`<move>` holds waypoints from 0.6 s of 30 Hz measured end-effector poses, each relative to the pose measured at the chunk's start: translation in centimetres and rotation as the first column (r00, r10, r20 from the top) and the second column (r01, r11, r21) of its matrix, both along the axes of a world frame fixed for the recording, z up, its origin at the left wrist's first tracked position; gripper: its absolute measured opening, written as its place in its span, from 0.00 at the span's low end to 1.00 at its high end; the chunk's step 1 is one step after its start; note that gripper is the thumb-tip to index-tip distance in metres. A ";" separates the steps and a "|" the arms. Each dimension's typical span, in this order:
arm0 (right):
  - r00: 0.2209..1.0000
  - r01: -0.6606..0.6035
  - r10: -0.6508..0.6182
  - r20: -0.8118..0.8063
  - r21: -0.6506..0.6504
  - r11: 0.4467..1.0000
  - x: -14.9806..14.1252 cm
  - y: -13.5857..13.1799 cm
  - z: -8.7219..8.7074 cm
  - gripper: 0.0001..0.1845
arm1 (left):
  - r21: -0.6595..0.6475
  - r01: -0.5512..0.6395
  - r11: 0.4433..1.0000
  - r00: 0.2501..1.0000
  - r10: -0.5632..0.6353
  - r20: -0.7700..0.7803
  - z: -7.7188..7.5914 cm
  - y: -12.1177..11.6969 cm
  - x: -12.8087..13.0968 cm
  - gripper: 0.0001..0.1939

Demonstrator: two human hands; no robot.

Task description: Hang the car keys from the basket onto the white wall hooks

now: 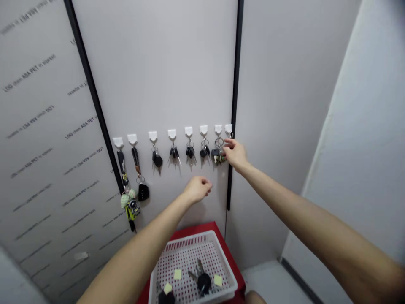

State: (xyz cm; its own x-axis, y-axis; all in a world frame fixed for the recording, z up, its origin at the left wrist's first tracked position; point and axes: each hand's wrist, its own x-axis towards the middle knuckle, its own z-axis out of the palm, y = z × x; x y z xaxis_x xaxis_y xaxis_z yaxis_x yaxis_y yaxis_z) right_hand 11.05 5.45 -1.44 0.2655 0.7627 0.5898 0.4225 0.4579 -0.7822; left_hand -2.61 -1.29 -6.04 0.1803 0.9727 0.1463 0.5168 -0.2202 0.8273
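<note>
Near the right end of a row of white hooks, my right hand [236, 154] has its thumb and index finger closed around the edge of a bunch of keys [215, 153] with a metal ring and a greenish charm. That bunch hangs below the second hook [218, 129] from the right. Part of the rightmost hook [228, 128] shows just above my fingers. Lower down, my left hand [198, 188] is held before the wall panel with its fingers loosely curled, and nothing shows in them. It is below the other hanging keys [205, 150] and apart from them.
More key bunches [174, 154] hang along the row. At the left are a strap with a car key [143, 192] and a strap with a green charm [130, 207]. Below, a white plastic basket [232, 274] holds keys [204, 282] and yellow paper squares [177, 274] on a red surface [218, 232].
</note>
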 end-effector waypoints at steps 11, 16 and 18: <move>0.388 -0.456 0.729 0.564 -0.570 0.683 -3.0 -12.1 -22.1 0.13 | -0.163 0.132 0.978 0.890 -0.190 -0.415 -18.9 -8.1 -5.0 0.15; 0.282 -0.315 0.713 0.642 -0.640 0.701 -3.9 -11.9 -23.2 0.14 | -0.131 0.109 0.985 0.851 -0.160 -0.500 -18.6 -7.5 -5.0 0.10; 0.322 -0.351 0.710 0.626 -0.618 0.704 -4.3 -11.7 -23.1 0.10 | -0.091 0.086 0.992 0.856 -0.121 -0.503 -18.0 -7.0 -5.2 0.08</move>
State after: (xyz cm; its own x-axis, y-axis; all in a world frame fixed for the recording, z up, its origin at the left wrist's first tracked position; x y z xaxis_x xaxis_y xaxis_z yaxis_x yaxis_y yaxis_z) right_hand 6.80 -6.25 -24.59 -0.7009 0.7129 -0.0246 0.6632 0.6386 -0.3903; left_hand -7.85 -8.33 -24.01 0.3127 0.9483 -0.0537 0.8454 -0.2521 0.4709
